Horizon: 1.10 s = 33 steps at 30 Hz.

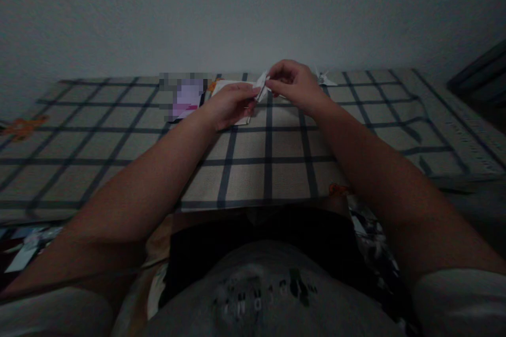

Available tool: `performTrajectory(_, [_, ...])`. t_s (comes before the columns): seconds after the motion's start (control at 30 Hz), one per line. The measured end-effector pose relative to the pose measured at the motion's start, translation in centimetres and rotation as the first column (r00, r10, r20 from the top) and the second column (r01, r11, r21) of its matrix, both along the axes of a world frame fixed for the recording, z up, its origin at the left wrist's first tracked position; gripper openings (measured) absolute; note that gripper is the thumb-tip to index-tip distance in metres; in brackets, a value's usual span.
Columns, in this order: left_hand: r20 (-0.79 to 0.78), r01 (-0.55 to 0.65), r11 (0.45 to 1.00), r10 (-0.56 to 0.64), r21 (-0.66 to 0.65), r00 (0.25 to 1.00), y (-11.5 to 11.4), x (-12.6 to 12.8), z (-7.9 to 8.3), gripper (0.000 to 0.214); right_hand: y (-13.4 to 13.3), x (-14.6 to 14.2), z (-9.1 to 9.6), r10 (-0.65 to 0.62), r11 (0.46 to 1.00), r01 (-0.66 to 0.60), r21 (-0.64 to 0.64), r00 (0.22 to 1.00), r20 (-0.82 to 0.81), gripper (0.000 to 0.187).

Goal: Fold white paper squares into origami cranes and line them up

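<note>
A small piece of folded white paper [261, 89] is held up between both hands, above the far half of the table. My left hand [233, 103] pinches its lower left part between thumb and fingers. From the other side my right hand [294, 84] grips its upper right edge with thumb and forefinger. Under and behind my left hand lies a flat white sheet or pad [242, 120], mostly covered by the hand. Just beyond my right hand sits another folded white paper shape [326, 79] with thin points, partly hidden by the hand.
A checked cloth [253, 168] covers the table, which meets a pale wall [253, 16] at the back. To the left of my left hand lies a phone [188, 97] with a lit screen, partly blurred out. A dark object [480, 71] stands at the far right.
</note>
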<state>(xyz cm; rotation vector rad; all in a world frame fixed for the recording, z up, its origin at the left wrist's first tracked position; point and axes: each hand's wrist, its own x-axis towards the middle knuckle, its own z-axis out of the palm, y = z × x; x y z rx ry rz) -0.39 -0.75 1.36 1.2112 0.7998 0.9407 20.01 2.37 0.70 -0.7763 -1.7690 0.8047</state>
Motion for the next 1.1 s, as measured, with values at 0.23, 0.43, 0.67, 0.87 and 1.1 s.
performTrajectory(0.23, [0.072,-0.021,0.999,0.024,-0.045,0.997,-0.4,0.2,0.4,0.021,0.4,0.5,-0.3,-0.072,0.973,0.044,0.228,0.990,0.119,0.036])
performTrajectory(0.43, [0.086,-0.017,0.999,0.020,-0.039,0.996,0.0,0.1,0.0,0.017,0.2,0.6,-0.5,-0.134,0.919,0.053,0.391,0.974,0.183,0.038])
performTrajectory(0.67, [0.061,-0.048,0.998,0.045,0.036,0.997,0.3,-0.1,-0.5,0.020,0.8,0.5,-1.1,-0.139,0.877,0.038,0.479,0.974,0.177,0.047])
performTrajectory(0.87, [0.060,-0.061,0.994,0.055,0.086,0.997,1.1,-0.3,-1.2,0.019,0.4,0.7,-0.8,-0.167,0.847,0.030,0.531,0.963,0.211,0.044])
performTrajectory(1.1, [0.009,-0.068,0.993,0.067,0.098,0.998,0.5,-0.1,-0.6,0.025,0.2,0.8,-0.5,-0.196,0.825,0.036,0.563,0.954,0.227,0.036])
